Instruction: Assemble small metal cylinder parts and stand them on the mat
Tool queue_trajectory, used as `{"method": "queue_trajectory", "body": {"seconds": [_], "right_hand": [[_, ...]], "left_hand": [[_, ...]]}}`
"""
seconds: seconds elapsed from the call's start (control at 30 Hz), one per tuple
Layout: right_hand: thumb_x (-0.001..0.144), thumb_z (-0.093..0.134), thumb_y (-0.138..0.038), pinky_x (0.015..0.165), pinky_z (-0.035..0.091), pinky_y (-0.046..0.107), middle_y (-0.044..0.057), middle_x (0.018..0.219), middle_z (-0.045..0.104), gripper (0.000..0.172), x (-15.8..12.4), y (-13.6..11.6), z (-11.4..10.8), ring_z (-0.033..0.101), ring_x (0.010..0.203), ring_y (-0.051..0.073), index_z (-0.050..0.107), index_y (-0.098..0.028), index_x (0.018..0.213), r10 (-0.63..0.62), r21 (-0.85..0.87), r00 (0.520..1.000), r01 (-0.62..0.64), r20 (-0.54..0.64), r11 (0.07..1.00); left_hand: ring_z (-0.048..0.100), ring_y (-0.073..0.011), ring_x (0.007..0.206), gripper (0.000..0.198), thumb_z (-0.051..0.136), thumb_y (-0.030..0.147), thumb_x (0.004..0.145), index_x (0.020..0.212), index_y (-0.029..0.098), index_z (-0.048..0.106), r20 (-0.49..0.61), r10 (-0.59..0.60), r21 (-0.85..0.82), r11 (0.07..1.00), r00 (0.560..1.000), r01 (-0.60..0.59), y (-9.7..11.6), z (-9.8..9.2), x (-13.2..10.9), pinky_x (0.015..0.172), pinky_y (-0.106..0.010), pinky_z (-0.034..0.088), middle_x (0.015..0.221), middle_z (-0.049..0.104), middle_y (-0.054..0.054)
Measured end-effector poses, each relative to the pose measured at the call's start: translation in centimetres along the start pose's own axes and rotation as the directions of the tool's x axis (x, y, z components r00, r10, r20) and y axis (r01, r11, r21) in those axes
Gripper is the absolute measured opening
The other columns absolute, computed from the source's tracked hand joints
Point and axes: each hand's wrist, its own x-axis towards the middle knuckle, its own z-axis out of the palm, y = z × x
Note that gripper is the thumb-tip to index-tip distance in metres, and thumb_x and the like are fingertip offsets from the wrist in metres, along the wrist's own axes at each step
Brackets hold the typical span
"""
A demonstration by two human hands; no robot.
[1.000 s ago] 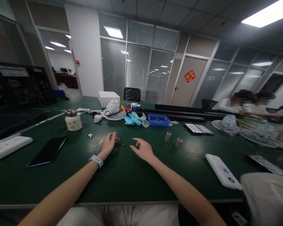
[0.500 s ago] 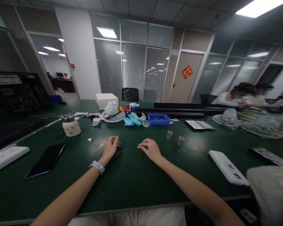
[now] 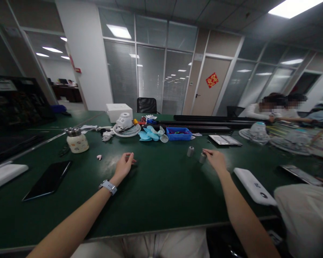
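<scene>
Two small grey metal cylinders stand upright on the green table right of centre. My right hand [image 3: 216,160] reaches to the right-hand cylinder [image 3: 202,158], fingertips closed at its top rim; part of the rim is hidden behind them. The other cylinder [image 3: 190,151] stands just to the left, untouched. My left hand [image 3: 124,165], with a watch [image 3: 108,186] on the wrist, rests on the table left of centre. Its fingers are loosely bent and apart, with nothing in them. A small white earbud [image 3: 99,157] lies to its left.
Behind my hands are a white fan part [image 3: 126,125], light blue fan blades [image 3: 151,134], a blue bin [image 3: 178,134] and a flat metal-framed device [image 3: 225,140]. A jar [image 3: 77,140] and a black phone [image 3: 48,180] are left; a white device [image 3: 254,186] is right. People sit at far right.
My right hand has moved right, from the middle of the table to the right-hand cylinder. My left hand has stayed in place. The view has shifted slightly.
</scene>
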Motion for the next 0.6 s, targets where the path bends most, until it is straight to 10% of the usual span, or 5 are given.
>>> {"method": "queue_trajectory", "body": {"seconds": [0.6], "right_hand": [[0.093,0.044,-0.031,0.08,0.05,0.033,0.009,0.105,0.071,0.034,-0.2,-1.6,-0.4,0.067,0.095,0.026,0.071,-0.024,0.111,0.0,-0.168,0.998,0.011,0.061,0.986]], "left_hand": [[0.068,-0.0228,0.073,0.051,0.045,0.061,0.08,0.103,0.016,0.054,0.033,-0.015,0.015,1.0,0.999,0.014,0.8,-0.1,-0.5,0.069,-0.033,0.049,0.078,0.071,-0.008]]}}
